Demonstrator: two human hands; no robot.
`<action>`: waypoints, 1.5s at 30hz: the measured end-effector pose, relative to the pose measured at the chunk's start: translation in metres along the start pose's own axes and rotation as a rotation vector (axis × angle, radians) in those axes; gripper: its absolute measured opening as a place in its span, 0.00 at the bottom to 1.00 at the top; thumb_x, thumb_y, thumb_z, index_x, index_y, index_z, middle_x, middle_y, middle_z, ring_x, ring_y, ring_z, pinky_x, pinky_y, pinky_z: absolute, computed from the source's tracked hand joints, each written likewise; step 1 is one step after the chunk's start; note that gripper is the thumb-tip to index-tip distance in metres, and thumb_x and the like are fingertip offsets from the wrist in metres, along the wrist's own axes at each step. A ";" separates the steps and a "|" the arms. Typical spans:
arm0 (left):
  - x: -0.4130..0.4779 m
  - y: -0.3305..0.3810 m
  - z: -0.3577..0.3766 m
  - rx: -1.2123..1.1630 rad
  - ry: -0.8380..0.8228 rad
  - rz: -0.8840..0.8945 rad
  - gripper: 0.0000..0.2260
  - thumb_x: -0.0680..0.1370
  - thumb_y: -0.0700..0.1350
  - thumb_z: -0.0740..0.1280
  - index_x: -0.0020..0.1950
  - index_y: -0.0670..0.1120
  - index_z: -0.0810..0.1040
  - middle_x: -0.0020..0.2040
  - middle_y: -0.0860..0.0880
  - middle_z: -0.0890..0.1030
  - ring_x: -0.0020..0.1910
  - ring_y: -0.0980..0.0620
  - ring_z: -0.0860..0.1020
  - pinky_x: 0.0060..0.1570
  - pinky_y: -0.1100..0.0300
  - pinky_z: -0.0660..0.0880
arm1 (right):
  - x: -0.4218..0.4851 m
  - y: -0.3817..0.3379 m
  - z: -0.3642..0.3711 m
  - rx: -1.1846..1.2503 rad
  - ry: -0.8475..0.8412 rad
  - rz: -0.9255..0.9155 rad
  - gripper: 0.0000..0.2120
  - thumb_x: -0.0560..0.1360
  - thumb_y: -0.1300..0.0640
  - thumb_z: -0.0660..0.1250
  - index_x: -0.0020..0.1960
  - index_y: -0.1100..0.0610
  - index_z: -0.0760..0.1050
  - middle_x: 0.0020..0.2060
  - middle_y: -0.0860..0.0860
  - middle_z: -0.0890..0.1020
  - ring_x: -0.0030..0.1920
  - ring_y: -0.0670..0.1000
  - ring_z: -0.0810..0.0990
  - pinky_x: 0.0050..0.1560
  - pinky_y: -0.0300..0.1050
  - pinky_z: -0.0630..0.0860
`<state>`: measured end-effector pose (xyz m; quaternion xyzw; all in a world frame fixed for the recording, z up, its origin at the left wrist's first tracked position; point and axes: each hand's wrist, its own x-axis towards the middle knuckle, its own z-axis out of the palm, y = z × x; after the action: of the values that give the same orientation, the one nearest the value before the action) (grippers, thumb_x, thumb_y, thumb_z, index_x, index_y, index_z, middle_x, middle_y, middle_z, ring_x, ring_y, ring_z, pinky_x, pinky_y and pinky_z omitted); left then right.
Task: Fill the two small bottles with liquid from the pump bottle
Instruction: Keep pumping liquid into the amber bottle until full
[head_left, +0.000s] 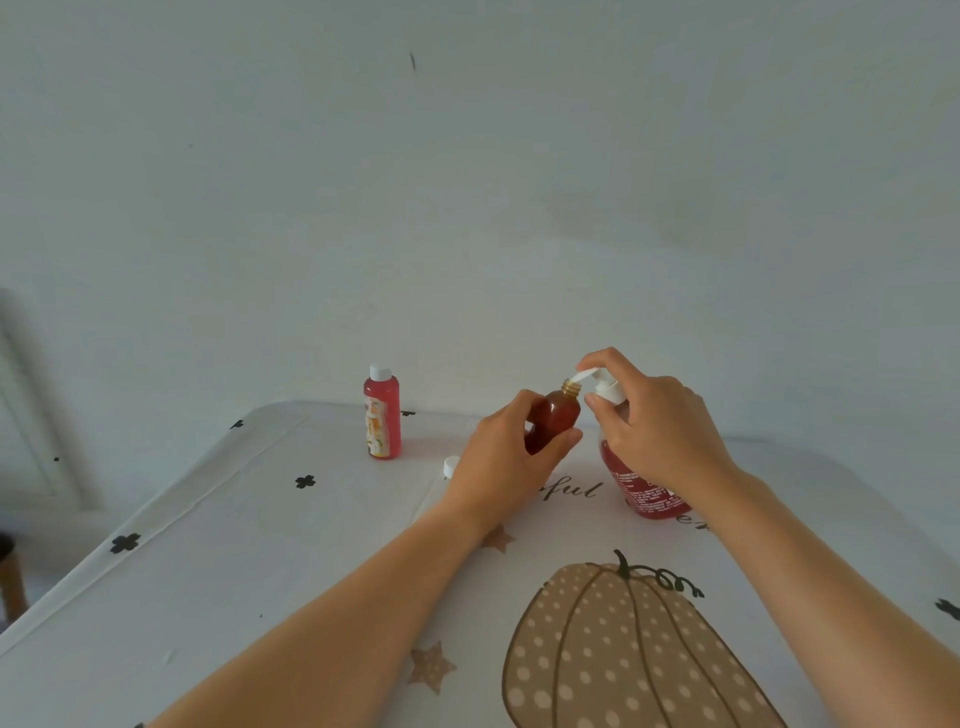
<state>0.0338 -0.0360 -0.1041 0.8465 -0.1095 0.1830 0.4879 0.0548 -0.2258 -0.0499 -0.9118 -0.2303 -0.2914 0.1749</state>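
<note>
Pump bottle (644, 493) half-hidden behind R hand (660, 431), grip wrapping its head; L hand (498, 457) grips uncapped small bottle (558, 415).

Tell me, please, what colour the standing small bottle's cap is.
The cap is white; head view.

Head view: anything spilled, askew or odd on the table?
No spill visible. The open small bottle in the left hand tilts toward the pump nozzle, seemingly deliberately; a loose white cap lies beside that hand.

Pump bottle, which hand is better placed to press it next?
Right. The right hand holds the head of the pump bottle; the left hand grips the open small bottle under the spout.
</note>
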 end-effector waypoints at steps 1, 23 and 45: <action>-0.001 0.000 -0.001 -0.010 0.010 -0.010 0.16 0.81 0.60 0.72 0.64 0.55 0.77 0.53 0.59 0.83 0.49 0.62 0.82 0.46 0.65 0.77 | -0.001 0.000 0.000 0.000 -0.017 0.000 0.16 0.85 0.49 0.65 0.71 0.40 0.68 0.30 0.43 0.77 0.30 0.44 0.77 0.37 0.48 0.79; 0.000 0.002 -0.002 -0.011 0.019 0.001 0.16 0.81 0.60 0.72 0.65 0.54 0.76 0.55 0.58 0.82 0.50 0.62 0.81 0.43 0.68 0.74 | -0.009 0.000 -0.004 0.021 -0.016 0.055 0.22 0.86 0.49 0.63 0.78 0.40 0.64 0.32 0.40 0.77 0.33 0.42 0.76 0.36 0.43 0.71; 0.002 -0.001 0.000 -0.001 0.007 0.009 0.17 0.81 0.61 0.72 0.65 0.55 0.76 0.55 0.58 0.83 0.50 0.61 0.82 0.49 0.61 0.80 | -0.010 -0.002 -0.003 0.015 0.017 0.062 0.21 0.86 0.48 0.62 0.78 0.39 0.63 0.35 0.43 0.81 0.37 0.45 0.79 0.42 0.49 0.76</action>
<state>0.0357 -0.0350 -0.1043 0.8452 -0.1117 0.1878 0.4878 0.0455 -0.2283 -0.0533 -0.9146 -0.2028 -0.2919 0.1928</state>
